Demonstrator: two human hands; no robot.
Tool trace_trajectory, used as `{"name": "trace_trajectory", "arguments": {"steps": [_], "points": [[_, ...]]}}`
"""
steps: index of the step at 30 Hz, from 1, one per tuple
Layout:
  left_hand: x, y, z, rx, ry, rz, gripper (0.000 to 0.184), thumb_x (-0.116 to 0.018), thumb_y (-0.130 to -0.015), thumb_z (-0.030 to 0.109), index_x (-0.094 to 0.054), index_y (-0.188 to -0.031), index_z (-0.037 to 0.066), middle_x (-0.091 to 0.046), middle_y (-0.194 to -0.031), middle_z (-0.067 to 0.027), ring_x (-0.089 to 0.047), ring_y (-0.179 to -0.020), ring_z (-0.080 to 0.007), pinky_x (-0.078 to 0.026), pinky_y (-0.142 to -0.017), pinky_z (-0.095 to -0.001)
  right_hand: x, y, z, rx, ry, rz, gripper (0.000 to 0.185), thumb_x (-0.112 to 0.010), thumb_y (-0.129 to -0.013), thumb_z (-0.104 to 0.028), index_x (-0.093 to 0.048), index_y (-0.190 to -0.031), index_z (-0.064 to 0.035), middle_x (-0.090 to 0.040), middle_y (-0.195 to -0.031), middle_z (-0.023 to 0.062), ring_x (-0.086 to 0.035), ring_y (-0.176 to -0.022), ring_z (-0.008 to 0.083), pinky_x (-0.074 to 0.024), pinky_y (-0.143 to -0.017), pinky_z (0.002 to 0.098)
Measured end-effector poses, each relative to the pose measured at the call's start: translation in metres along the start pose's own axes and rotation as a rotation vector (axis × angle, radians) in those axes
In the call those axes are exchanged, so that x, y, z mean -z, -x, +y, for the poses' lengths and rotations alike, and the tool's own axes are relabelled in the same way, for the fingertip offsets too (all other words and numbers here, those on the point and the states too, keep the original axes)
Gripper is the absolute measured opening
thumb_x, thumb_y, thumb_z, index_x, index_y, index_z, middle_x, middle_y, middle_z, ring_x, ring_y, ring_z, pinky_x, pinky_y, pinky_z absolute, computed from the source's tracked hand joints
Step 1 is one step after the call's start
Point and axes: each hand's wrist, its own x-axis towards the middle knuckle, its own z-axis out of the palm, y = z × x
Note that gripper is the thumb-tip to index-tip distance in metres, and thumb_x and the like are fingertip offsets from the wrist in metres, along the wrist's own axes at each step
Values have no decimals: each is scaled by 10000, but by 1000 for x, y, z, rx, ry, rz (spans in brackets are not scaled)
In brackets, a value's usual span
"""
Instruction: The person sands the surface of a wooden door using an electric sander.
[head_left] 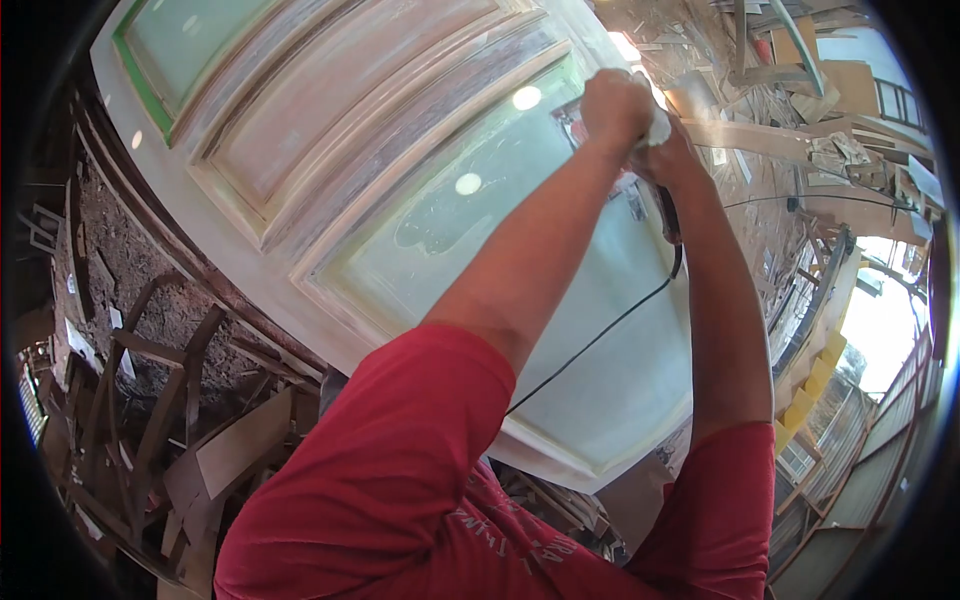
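A panelled door [575,370], pale whitish with greenish and pinkish-brown areas, lies in front of me. Both of my hands are at its far right part, close together on a corded power sander [670,215], mostly covered by them. My left hand [615,108] is closed in a fist over its top. Just to the right, my right hand [672,158] wraps around its body. Something white [660,127] shows between the hands; I cannot tell what it is. From the sander's near end, a black cord [630,312] runs across the door, passing behind my left arm.
Wooden frame pieces [150,350] and board offcuts [245,440] crowd the ground at the left. Scraps and planks [750,138] litter the floor at the upper right, where another dark cable [795,202] runs. Corrugated metal sheeting [850,500] stands at the lower right.
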Motion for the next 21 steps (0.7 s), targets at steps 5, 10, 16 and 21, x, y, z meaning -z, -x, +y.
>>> {"name": "trace_trajectory", "arguments": {"steps": [5, 10, 16, 21], "points": [[-12, 38, 13, -104, -90, 2, 361, -667, -978, 243, -717, -683, 41, -729, -804, -224, -725, -801, -458, -588, -762, -546, -1, 34, 16, 15, -89, 53, 750, -940, -706, -400, -700, -1352, -104, -771, -1288, 159, -739, -1218, 336, -572, -1053, 442], [-5, 16, 0, -36, 24, 15, 370, -670, -974, 250, -717, -685, 23, -746, -846, -236, -725, -813, -473, -586, -758, -550, 0, 18, 5, -1, -84, 73, 780, -958, -683, -405, -699, -1349, -91, -764, -1312, 156, -727, -1248, 326, -567, -1065, 444], [33, -27, 3, 126, 142, 18, 402, -670, -957, 297, -724, -713, -17, -724, -864, -319, -701, -844, -520, -577, -801, -556, 0, -24, -23, -39, -11, 2, 726, -952, -698, -354, -705, -1338, -115, -772, -1261, 145, -736, -1179, 321, -581, -1024, 445], [45, -33, 7, 174, 128, 39, 412, -654, -986, 318, -750, -764, -15, -722, -856, -315, -695, -810, -536, -573, -821, -572, 7, -20, -55, -65, -62, 45, 709, -972, -655, -141, -702, -1305, -65, -794, -1169, 81, -738, -1050, 219, -590, -954, 404]]}}
